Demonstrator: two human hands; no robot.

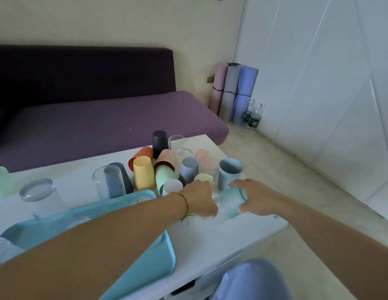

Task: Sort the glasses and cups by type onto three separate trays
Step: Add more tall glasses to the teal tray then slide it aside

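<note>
A pile of plastic cups and clear glasses crowds the white table: a yellow cup, an orange cup, a black cup, a green cup and an upright blue-grey cup. My right hand grips a light blue cup that lies tilted at the pile's near edge. My left hand is closed beside it on a clear glass, mostly hidden by my fingers. The blue cup's mouth seems to sit in that glass. A light blue tray lies under my left forearm.
An upturned clear glass and a mint cup stand at the table's left. Another clear glass stands in front of a dark blue cup. A purple sofa runs behind the table. Rolled mats and bottles stand in the corner. My knee is below the table edge.
</note>
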